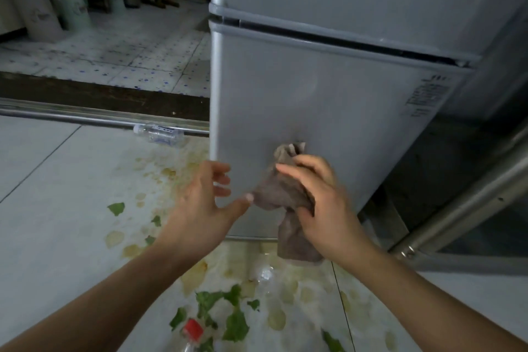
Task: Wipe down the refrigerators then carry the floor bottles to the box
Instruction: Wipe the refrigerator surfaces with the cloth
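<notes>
A grey two-door refrigerator fills the upper right. My right hand grips a brownish-grey cloth and presses it against the lower door. My left hand hovers open just left of the cloth, its thumb tip touching the cloth's edge. A clear plastic bottle lies on its side on the floor by the door track. A crumpled clear bottle lies below the fridge, and a red-capped bottle sits at the bottom edge.
Green leaf scraps and yellowish stains litter the white tiled floor. A metal sliding-door track crosses the left. A steel-framed cabinet stands right of the fridge. Pale bins stand at the far left.
</notes>
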